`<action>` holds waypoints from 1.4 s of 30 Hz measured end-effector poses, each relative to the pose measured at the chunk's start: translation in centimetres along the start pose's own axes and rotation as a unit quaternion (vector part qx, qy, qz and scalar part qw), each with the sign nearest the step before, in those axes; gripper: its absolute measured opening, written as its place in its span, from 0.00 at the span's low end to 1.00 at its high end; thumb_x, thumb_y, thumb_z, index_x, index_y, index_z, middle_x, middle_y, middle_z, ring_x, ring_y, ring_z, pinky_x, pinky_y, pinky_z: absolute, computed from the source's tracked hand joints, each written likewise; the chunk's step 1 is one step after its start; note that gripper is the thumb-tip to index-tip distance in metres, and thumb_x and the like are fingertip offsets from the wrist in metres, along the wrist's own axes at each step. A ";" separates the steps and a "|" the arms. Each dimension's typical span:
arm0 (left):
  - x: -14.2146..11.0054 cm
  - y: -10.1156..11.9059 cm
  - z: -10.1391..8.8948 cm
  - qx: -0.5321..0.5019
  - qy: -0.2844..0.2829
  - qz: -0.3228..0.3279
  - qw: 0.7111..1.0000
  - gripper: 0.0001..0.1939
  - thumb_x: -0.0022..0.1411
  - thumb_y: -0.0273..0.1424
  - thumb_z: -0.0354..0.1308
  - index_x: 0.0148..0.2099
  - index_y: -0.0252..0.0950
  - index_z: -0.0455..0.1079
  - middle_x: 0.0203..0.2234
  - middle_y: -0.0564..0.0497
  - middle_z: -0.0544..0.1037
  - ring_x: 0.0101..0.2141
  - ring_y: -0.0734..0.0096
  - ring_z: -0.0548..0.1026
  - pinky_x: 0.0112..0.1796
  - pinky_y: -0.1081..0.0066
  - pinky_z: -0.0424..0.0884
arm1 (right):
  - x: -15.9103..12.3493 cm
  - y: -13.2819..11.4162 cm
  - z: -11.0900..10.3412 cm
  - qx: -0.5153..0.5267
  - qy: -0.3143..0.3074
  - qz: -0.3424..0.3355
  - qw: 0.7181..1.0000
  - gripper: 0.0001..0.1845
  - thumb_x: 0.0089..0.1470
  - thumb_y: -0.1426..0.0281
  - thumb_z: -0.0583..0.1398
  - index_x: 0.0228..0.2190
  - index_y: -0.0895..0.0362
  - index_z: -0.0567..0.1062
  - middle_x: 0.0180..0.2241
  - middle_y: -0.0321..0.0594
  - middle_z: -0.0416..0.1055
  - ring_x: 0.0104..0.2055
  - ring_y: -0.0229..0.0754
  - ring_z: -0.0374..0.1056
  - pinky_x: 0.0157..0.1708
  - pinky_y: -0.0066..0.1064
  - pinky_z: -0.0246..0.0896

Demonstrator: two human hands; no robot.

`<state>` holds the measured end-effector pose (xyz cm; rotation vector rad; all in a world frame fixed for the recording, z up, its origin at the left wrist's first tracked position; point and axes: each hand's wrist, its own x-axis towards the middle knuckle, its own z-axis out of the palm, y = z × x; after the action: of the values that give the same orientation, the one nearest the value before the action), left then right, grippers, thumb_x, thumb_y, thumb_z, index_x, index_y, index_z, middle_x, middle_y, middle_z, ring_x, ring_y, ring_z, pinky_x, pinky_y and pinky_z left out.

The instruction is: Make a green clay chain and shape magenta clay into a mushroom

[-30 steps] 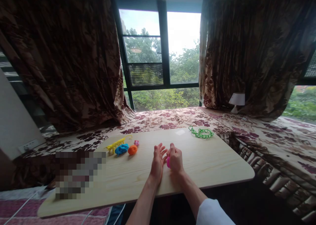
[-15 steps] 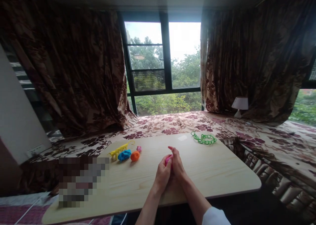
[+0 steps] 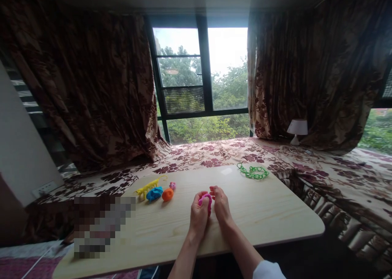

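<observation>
Over the middle of the pale wooden table (image 3: 171, 234), my left hand (image 3: 198, 215) is closed round a soft-looking pink lump (image 3: 205, 200), perhaps modelling clay. Its thumb lies over the lump and part of the pink is hidden. Just to the right, my right hand (image 3: 221, 205) is open, palm turned toward the lump, fingers lightly bent, with a small gap between the two hands. Nothing shows in the right hand.
To the left lie a yellow animal-like figure (image 3: 148, 187), a blue lump (image 3: 154, 194), an orange lump (image 3: 167, 195) and a small pink piece (image 3: 172, 185). At the far right is a green chain (image 3: 253, 172). A white lamp (image 3: 297, 128) stands behind on the floral cloth.
My hands were pressed together around the pink lump; now the right hand has come away to the right. More of the lump shows in my left hand.
</observation>
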<state>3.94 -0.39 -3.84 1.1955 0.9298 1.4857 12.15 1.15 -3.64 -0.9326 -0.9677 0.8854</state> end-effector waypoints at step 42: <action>-0.6 0.8 0.1 -0.181 -0.066 -0.092 0.977 0.30 0.58 0.50 0.44 0.56 0.38 0.59 0.55 0.43 0.63 0.55 0.62 0.61 0.52 0.62 0.59 | 0.3 0.3 0.8 -0.005 0.025 -0.027 0.999 0.23 0.54 0.56 0.47 0.14 0.55 0.61 0.12 0.33 0.59 0.15 0.36 0.55 0.16 0.27 0.52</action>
<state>3.87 -1.15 -3.16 0.9031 0.6277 1.3395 11.43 1.71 -3.60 -0.9294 -0.9508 0.8081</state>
